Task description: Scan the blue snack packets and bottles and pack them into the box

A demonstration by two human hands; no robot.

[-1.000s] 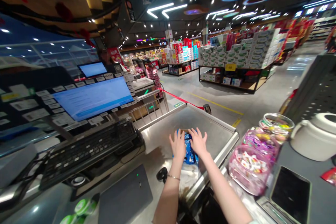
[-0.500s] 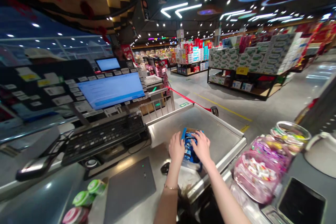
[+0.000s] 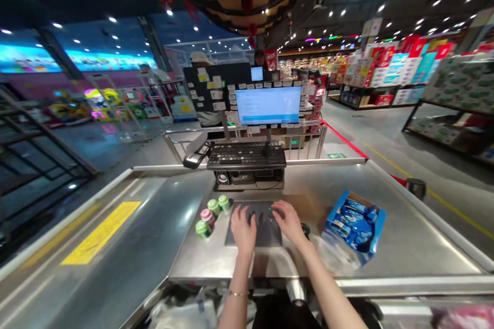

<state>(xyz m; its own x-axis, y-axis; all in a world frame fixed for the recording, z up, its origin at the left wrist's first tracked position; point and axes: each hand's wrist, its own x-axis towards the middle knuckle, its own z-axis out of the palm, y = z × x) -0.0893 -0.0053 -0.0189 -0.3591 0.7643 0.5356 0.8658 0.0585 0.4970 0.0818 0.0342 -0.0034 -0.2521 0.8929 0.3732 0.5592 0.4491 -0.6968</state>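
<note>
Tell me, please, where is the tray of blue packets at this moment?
In the head view, the tray of blue packets lies on the steel checkout counter, to the right of the person's right hand and the dark flat panel.

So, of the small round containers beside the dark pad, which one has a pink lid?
The pink-lidded container, second in the row from the person's side; all the others are green-lidded containers.
</note>
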